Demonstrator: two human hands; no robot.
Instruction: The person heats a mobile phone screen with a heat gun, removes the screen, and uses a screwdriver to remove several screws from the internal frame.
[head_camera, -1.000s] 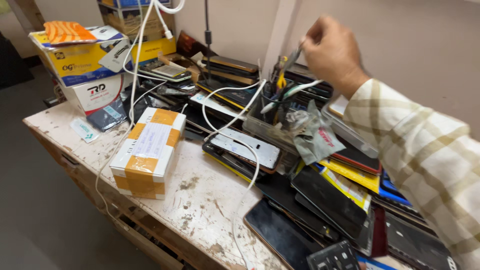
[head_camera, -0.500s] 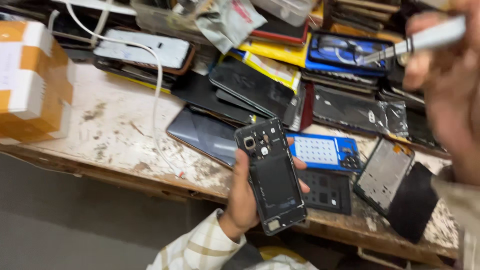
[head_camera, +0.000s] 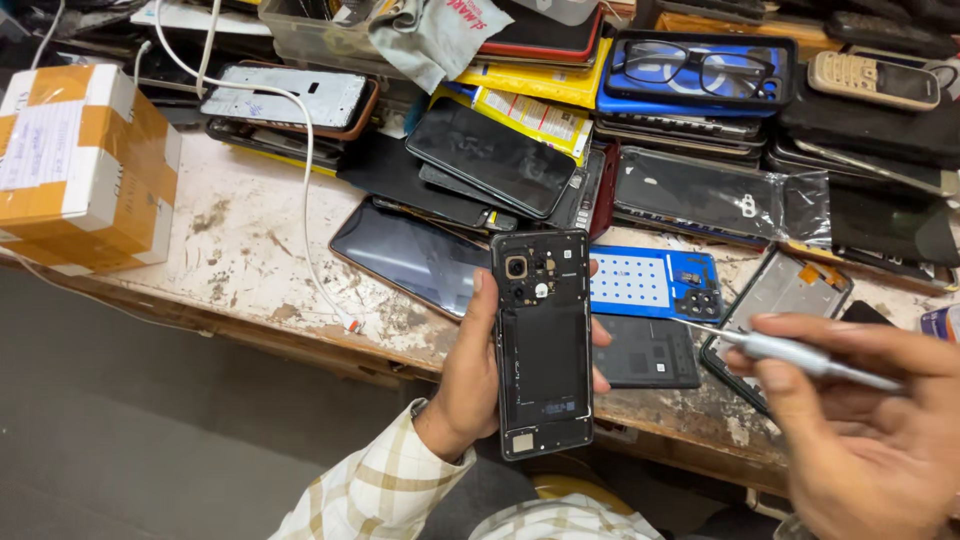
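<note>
A second ago the right hand (head_camera: 870, 430) was up at the back of the table (head_camera: 250, 250), reaching among the clutter; now it is down in front, fingers pinched around a slim screwdriver (head_camera: 800, 352) whose tip points left toward the phone (head_camera: 543, 340). The left hand (head_camera: 480, 370) has come into view gripping that phone upright over the table edge, back cover off (camera and insides showing). Tool and phone are now near each other, not touching, so the opened phone looks ready for work. A blue mat (head_camera: 650, 285) lies just behind it.
</note>
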